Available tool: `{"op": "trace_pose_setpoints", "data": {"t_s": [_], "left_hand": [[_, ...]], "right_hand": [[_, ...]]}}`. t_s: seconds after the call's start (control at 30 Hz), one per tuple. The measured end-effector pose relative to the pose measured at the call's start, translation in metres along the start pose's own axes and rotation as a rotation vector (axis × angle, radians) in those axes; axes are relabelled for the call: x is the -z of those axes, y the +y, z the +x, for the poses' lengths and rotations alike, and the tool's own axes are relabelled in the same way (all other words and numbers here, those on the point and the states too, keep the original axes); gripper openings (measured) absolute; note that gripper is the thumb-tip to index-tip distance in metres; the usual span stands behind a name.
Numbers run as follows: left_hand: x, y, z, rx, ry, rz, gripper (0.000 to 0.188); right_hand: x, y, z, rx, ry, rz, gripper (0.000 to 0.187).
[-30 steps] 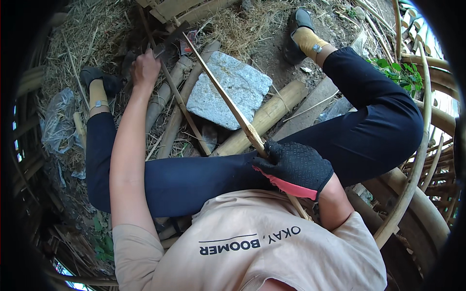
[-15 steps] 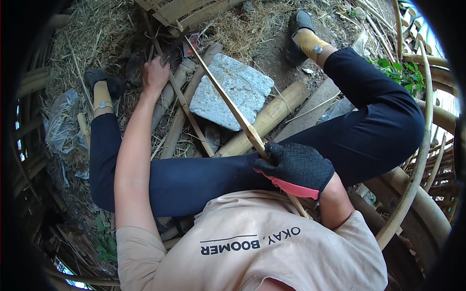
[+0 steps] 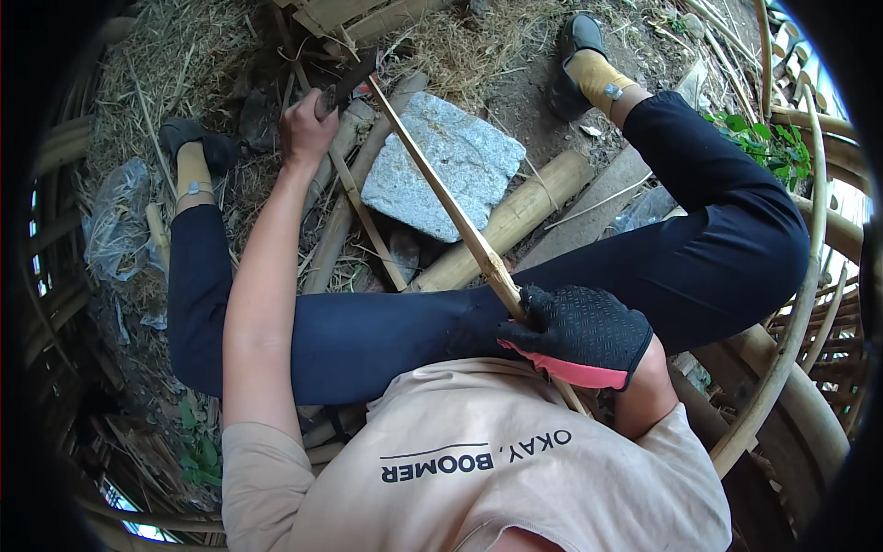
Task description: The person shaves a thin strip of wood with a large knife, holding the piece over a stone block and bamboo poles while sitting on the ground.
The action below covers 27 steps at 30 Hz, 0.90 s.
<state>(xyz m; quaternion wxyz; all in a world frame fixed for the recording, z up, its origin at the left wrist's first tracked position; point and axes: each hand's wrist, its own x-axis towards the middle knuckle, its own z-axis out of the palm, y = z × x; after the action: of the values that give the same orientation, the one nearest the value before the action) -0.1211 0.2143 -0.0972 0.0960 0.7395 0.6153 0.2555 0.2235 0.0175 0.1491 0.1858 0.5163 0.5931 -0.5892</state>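
Note:
My left hand [image 3: 308, 129], bare, is closed round the handle of a knife with a broad dark blade [image 3: 354, 79]. The blade meets the far part of a long, narrow bamboo strip [image 3: 432, 179]; I cannot tell whether it cuts in. In a black and pink glove, my right hand [image 3: 584, 336] grips the strip's near part above my thigh. The strip slants from the far left over a pale grey stone block [image 3: 443, 166], and its near end passes under the glove beside my shirt. A node shows just ahead of the glove.
Bamboo poles [image 3: 515, 221] lie around the stone on ground strewn with straw [image 3: 175, 74]. A clear plastic bag [image 3: 120, 221] lies at the left. A curved pole [image 3: 782, 350] rises at the right, near green leaves [image 3: 763, 143]. My legs spread around the work.
My left hand has moved slightly away and to the right with the knife, its blade now showing more plainly at the strip. My gloved right hand has shifted a little right and nearer, holding the strip.

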Motion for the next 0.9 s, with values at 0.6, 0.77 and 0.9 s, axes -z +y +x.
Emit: {"op": "trace_pose_setpoints", "data": {"t_s": [0.6,0.77,0.9], "left_hand": [[0.002,-0.003,0.009,0.284,0.006,0.055,0.020],[0.009,0.011,0.022,0.120,0.002,-0.047,0.023],[-0.005,-0.026,0.006,0.398,-0.148,0.147,0.024]], "right_hand": [[0.004,0.005,0.003,0.005,0.006,-0.010,0.050],[0.005,0.002,0.001,0.000,-0.001,0.047,0.051],[0.007,-0.004,0.002,-0.022,-0.069,-0.005,0.051]]}}
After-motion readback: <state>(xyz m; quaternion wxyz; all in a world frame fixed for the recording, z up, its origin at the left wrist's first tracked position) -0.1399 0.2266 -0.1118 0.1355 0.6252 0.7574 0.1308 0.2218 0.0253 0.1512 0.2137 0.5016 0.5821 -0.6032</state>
